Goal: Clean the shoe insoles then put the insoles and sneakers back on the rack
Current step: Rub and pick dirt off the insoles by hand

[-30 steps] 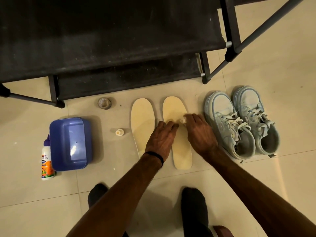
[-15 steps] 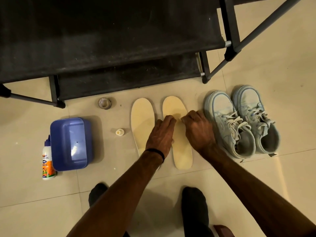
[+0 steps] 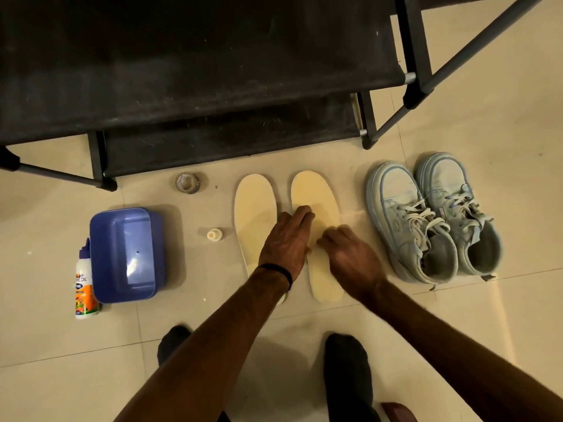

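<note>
Two pale yellow insoles lie side by side on the tiled floor, the left insole (image 3: pixel 254 208) and the right insole (image 3: pixel 315 190). My left hand (image 3: pixel 285 242) lies flat with straight fingers, pressing across the gap onto the right insole. My right hand (image 3: pixel 350 257) is blurred, its fingers curled down on the middle of the right insole; a small white wad seen at its fingertips earlier is hidden under them now. A pair of light blue sneakers (image 3: pixel 405 214) stands to the right, toes toward the black shoe rack (image 3: pixel 213 86).
A blue plastic tub (image 3: pixel 128 254) sits at the left with a white and orange bottle (image 3: pixel 83 284) lying beside it. A small white cap (image 3: pixel 214 234) and a tape roll (image 3: pixel 187 183) lie near the insoles. My feet in black socks (image 3: pixel 347 360) are below.
My right hand has slid back toward me along the right insole, from near its toe end to its middle. My left hand has stayed in place on the insoles.
</note>
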